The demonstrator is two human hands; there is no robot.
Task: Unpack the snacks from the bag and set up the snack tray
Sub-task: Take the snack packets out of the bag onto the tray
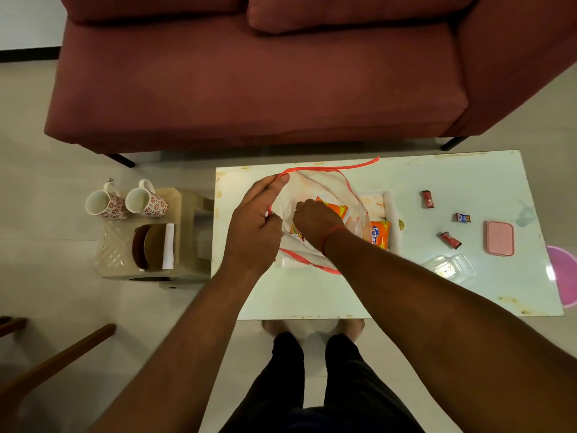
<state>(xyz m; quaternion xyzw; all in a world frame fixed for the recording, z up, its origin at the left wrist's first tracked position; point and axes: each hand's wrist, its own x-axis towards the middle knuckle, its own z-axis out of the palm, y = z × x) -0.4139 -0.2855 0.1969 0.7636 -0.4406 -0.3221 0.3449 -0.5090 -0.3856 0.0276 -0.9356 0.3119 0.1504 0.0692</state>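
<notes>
Clear lidded plastic box (449, 267): nearest item on your right side of the glossy white rectangular table (312, 295). It sits near the table's front edge, and a careless sweep of your right forearm could knock it off.
Left hand (254, 226): your fingers are pinched on the red-trimmed rim of the thin translucent plastic bag (312, 185), holding the mouth open. If you pull too hard, the thin film is likely to tear, or the whole bag may lift.
Right hand (315, 218): it is plunged into the bag mouth, fingers curled down out of sight. You appear to be reaching for a packet, but a closed grip cannot be confirmed.
Orange snack packets (335, 207): they lie inside the bag, seen through the film. Snatching one may drag the others out with it.
White rectangular snack tray (382, 195): it is under and behind the bag, largely covered. One orange Kurkure packet (380, 234) rests at its right side, beside the bag. Tugging the bag could shift the tray or tip that packet out.
Small wrapped chocolates (449, 239): three are scattered on the table to your right, well apart from the tray and not yet placed.
Pink rectangular lid (499, 238): it lies flat beyond the chocolates.
Bag handle strip (359, 165): it trails loose at the far side and could snag.
</notes>
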